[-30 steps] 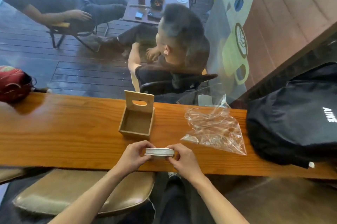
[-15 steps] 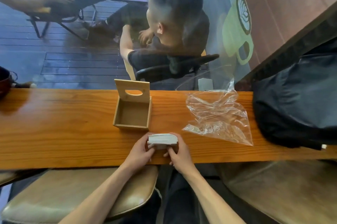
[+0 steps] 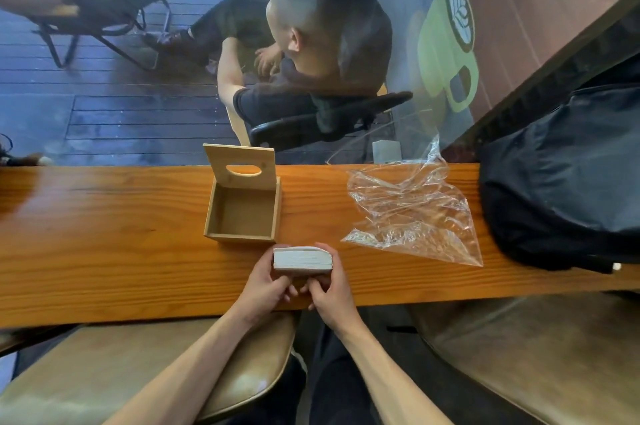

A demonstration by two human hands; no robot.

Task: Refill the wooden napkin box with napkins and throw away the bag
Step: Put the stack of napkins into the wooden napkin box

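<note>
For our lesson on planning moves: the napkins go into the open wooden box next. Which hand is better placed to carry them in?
Left, narrowly. Both hands grip the napkin stack, but the left hand sits directly below the wooden box; the right hand is nearer the plastic bag.

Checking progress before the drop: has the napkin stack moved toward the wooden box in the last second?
Yes. The napkin stack, held in both hands, now sits closer to the wooden box's near wall, farther onto the counter.

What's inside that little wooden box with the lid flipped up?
Nothing: the open wooden napkin box shows only its bare bottom. The near wall hides a strip of the floor. The white napkin stack is outside, held by the left hand and right hand.
</note>
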